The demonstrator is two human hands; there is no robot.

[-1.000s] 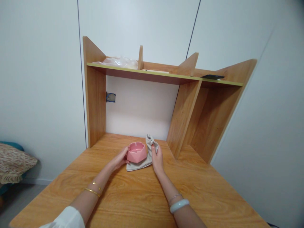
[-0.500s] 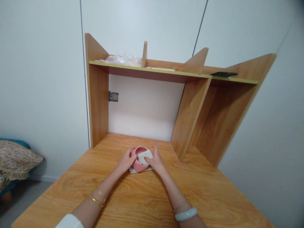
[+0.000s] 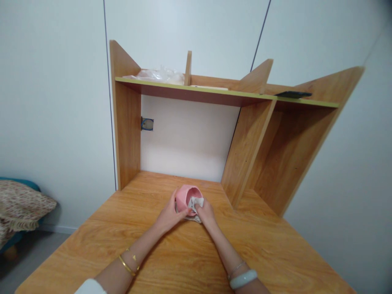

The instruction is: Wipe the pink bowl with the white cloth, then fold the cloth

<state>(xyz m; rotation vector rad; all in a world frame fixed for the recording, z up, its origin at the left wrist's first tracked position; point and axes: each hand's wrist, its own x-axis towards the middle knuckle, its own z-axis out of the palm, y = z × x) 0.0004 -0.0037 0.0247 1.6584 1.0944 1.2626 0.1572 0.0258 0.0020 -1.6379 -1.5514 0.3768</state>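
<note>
A pink, faceted, bowl-like container (image 3: pixel 184 195) is tilted, its round opening turned toward the right. My left hand (image 3: pixel 170 212) is closed around its left and lower side, with the thumb along the front near the rim. My right hand (image 3: pixel 206 212) pinches a crumpled white wipe (image 3: pixel 196 201) at the opening, and part of the wipe lies inside the container. Under the container, a whitish flat cloth or paper (image 3: pixel 194 219) shows at its edge on the wooden desk (image 3: pixel 171 253).
A wooden hutch (image 3: pixel 127 134) stands at the back of the desk. Its shelf carries a clear plastic bag (image 3: pixel 162 75), a thin white item (image 3: pixel 210 87) and a dark flat item (image 3: pixel 293 94). An upright divider (image 3: pixel 249 151) rises on the right. At far left lies a patterned cushion (image 3: pixel 24 202).
The container has been turned so its opening faces right instead of up. My right hand has pushed the wipe, now crumpled, into the opening; the left hand's thumb has shifted to the front.
</note>
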